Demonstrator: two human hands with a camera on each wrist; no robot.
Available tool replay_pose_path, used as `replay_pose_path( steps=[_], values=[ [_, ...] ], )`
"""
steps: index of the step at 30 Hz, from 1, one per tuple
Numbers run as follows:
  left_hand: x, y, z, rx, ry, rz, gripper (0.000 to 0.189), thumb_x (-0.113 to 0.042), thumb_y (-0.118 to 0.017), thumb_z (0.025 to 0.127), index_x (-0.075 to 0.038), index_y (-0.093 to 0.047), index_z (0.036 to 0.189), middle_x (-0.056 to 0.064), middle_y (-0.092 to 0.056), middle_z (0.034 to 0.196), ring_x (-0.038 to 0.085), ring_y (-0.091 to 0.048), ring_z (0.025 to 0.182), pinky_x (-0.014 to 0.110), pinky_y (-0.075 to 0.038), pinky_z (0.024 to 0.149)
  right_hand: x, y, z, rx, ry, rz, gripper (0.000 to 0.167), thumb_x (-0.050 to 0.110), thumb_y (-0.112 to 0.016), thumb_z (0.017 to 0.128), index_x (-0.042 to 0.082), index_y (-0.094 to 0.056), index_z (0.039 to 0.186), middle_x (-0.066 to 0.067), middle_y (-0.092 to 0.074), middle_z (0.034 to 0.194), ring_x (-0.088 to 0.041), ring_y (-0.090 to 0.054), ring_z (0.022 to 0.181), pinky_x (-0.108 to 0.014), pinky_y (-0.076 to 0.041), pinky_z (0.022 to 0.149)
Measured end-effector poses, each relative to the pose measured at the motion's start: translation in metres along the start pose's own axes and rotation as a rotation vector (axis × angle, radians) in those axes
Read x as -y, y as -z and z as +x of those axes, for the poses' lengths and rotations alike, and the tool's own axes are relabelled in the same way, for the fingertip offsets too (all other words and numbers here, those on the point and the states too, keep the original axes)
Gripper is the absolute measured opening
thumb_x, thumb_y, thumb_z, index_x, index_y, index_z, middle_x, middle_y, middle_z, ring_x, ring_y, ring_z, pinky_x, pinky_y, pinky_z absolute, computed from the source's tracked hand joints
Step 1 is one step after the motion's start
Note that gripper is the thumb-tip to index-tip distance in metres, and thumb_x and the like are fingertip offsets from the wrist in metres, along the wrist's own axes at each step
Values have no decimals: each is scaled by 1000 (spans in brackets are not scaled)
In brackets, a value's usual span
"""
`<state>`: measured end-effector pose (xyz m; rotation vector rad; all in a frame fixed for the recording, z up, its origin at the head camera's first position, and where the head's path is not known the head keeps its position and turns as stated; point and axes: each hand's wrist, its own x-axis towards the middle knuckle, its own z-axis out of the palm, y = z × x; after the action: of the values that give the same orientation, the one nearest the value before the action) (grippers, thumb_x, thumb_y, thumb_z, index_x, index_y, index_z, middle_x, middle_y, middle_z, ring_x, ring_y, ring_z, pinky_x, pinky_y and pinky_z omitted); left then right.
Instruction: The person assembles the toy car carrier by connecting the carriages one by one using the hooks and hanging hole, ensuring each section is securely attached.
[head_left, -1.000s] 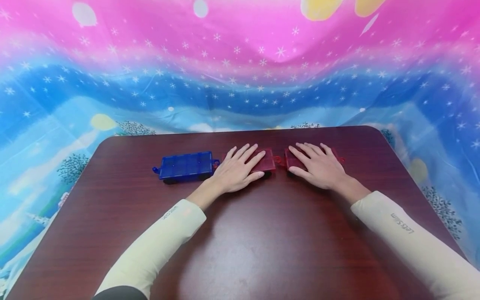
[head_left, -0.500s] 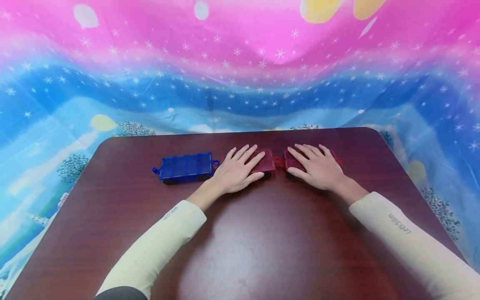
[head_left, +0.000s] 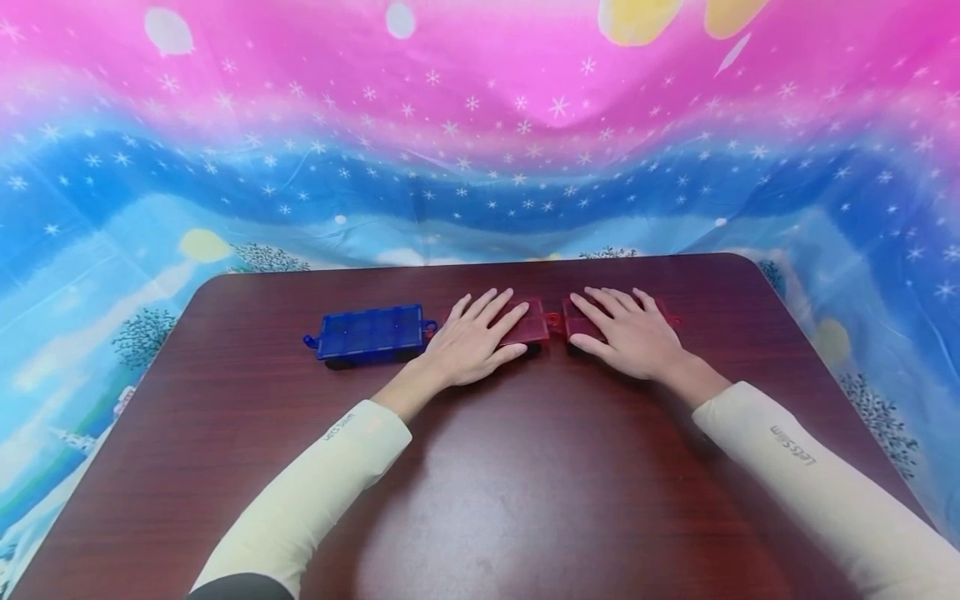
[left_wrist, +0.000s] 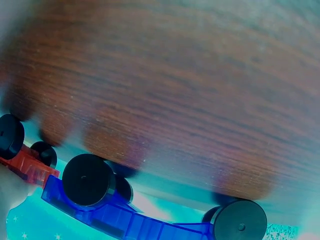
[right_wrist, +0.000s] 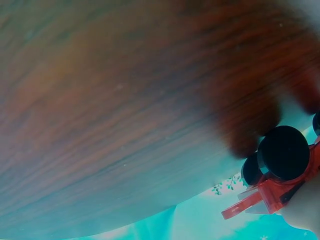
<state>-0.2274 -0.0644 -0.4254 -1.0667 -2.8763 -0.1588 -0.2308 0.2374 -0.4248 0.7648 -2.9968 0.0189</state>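
Three toy wagons on black wheels stand in a row near the table's far side. Leftmost is the see-through blue wagon (head_left: 370,333), its right hook at the end of the middle red wagon (head_left: 534,323). My left hand (head_left: 474,340) lies flat over that red wagon, fingers straight and a little spread. Flat on the right red wagon (head_left: 573,318) rests my right hand (head_left: 639,337), fingers extended. A red ring coupling (head_left: 553,320) sits between the two red wagons. In the right wrist view, a red bar (right_wrist: 242,205) juts from the right wagon's end, near a black wheel (right_wrist: 284,153).
The dark brown wooden table (head_left: 480,500) has rounded far corners. A pink and blue printed cloth (head_left: 480,192) hangs behind it and along its sides. Pale sleeves (head_left: 322,483) cover both forearms.
My right hand has slid slightly left with the right red wagon, so the gap between the two red wagons has narrowed. My left hand and the blue wagon have hardly moved.
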Motion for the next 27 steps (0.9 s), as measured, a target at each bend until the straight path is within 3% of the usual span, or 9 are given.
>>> replay_pose_path(
  steps=[27],
  values=[
    [1,2,0,37,2,24,71,-64,-31,104,-28,-21,164,6,-18,169,29,-14,155,53,-9,122,-4,0,-4,-5,9,14,82,74,-36,97,25,-29,162,-11,-31,163,-35,-27,149,-65,-13,117]
  ],
)
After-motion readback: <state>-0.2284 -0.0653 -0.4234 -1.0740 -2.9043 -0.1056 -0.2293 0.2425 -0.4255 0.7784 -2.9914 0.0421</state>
